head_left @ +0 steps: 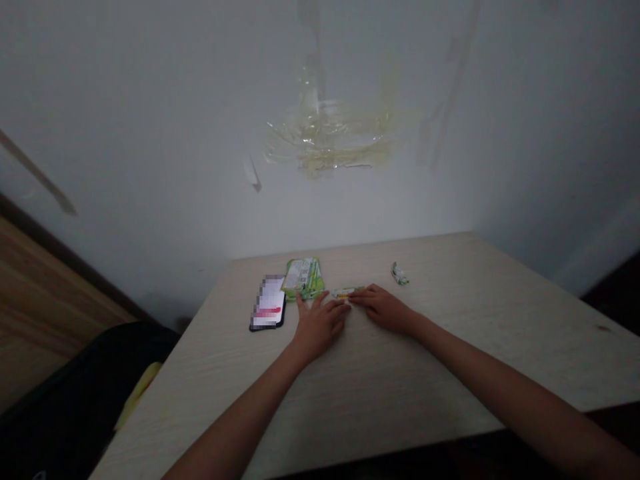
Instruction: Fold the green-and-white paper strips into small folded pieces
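Note:
A green-and-white packet [303,277] lies flat toward the back of the pale wooden table [380,387]. Just in front of its lower edge is my left hand [319,325], palm down with fingers spread and touching nothing I can name for certain. Right of the packet lies a small green-and-white wrapper strip [345,292], partly covered by fingertips. My right hand [387,311] has its fingers together and closed on the strip's near side. The fingertips of both hands nearly meet there.
Left of the packet lies a phone [269,303] with its screen lit. A small crumpled wrapper [399,274] rests farther back on the right. Behind the table rises a white wall [200,133] with clear tape [335,143] on it. A dark bag [75,393] stands at the left.

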Tool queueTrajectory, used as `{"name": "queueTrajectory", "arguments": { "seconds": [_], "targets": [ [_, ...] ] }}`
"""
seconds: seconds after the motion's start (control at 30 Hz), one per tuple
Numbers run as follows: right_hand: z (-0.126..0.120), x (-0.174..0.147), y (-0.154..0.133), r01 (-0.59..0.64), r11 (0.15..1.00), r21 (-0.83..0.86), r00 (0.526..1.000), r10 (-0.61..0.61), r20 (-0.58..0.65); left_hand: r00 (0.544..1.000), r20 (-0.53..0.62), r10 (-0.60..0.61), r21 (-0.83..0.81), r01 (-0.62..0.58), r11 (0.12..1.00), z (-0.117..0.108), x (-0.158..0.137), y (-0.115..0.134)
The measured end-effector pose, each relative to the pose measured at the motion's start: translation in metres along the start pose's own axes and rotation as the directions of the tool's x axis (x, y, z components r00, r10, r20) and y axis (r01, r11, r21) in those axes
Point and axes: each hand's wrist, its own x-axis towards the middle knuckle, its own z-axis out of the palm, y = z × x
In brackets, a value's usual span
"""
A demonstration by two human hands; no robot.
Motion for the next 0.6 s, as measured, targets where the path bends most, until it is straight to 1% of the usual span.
{"name": "queueTrajectory", "arguments": {
  "seconds": [0.1,0.23,0.43,0.6],
  "targets": [
    [-0.0004,0.0003,-0.0006,0.000,1.000,0.003,1.000,0.000,0.001,1.000,0.011,-0.008,-0.022,0.008,1.000,0.0020,0.0006,-0.0026],
    [0.0008,0.0003,0.0010,0.001,1.000,0.000,1.000,-0.001,0.004,1.000,0.009,0.013,-0.004,-0.013,1.000,0.0015,0.0003,-0.0039],
    [0.0008,0.0001,0.0007,-0.006,1.000,0.009,1.000,0.006,0.002,0.996,-0.051,0.071,0.070,-0.067,0.995,-0.0017,0.0006,0.0018],
    [-0.0015,0.0003,-0.0022,-0.007,1.000,0.016,1.000,0.007,0.002,0.990,-0.083,0.111,0.074,-0.105,0.992,-0.0004,0.0015,0.0017]
  ]
}}
